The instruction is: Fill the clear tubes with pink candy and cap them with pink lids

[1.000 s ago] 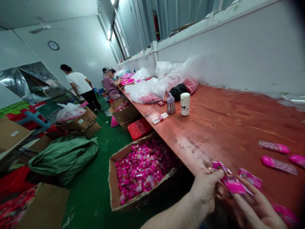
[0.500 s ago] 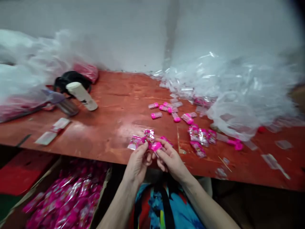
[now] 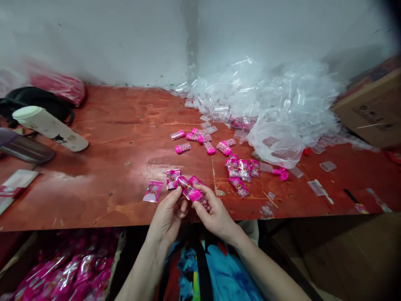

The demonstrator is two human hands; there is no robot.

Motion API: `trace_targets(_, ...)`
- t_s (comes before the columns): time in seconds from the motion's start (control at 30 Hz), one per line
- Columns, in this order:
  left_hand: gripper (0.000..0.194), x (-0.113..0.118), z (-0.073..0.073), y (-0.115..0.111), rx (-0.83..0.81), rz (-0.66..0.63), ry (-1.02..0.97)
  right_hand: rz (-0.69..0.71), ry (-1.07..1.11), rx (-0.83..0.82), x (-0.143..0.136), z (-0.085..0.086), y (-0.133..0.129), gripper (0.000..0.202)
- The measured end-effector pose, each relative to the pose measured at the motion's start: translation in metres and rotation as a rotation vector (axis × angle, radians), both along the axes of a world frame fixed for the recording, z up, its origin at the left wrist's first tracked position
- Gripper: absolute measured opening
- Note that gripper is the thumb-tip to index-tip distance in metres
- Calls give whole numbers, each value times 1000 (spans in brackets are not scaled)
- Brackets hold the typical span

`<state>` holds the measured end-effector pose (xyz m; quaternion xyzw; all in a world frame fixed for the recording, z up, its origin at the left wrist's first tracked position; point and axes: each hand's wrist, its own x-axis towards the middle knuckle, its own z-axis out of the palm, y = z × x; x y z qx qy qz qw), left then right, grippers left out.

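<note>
Observe pink printed sachet point(image 3: 184, 184) pinched in left hand point(image 3: 167, 214), pink-capped tube point(image 3: 196, 195) clamped in right hand point(image 3: 217, 214); align both squarely between grips.

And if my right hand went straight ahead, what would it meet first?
Past the pink-capped tube it holds, your right hand would likely meet the pink wrapper in your left hand first; depth is unclear.

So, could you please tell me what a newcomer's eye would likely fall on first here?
Probably the glossy heap of clear plastic by the wall, at the back right of the table. Next, the pink-capped tubes scattered to its front left. Then, at the front edge, the left hand pinching a pink packet and the right hand holding another tube.
</note>
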<state>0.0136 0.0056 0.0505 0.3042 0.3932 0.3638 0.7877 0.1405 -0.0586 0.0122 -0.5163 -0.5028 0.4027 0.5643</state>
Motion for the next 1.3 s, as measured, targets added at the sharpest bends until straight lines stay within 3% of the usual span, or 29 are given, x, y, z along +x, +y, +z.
trace_targets(0.17,32,8,-3,-2,-71,-27,-7,-40,241,-42,-5,-7,0,36)
trace_targets(0.3,31,14,-4,0,-74,43,0,-76,429,-55,2,-2,3,44)
trace_targets(0.4,30,17,-5,2,-84,106,8,-59,469,-60,11,2,1,52)
trace_targets(0.53,28,20,-7,0,-85,60,-28,3,456,-113,11,4,-3,50)
trace_targets(0.67,35,22,-7,-3,-70,-7,-24,-78,358,-75,2,-3,-4,47)
trace_targets(0.8,37,18,-7,-5,-21,-72,39,-48,229,-40,-2,-10,-5,50)
trace_targets(0.97,39,11,-10,-8,-34,-203,102,3,1,-97,5,-2,-8,55)
trace_targets(1.07,37,10,-10,-7,-62,-216,66,-13,-151,-94,7,2,-10,60)
trace_targets(1.17,33,10,-7,-5,-54,-139,40,-22,-33,-46,4,0,-13,66)
trace_targets(1.3,30,9,-6,-5,-28,-143,3,50,329,-96,-1,-6,-16,52)
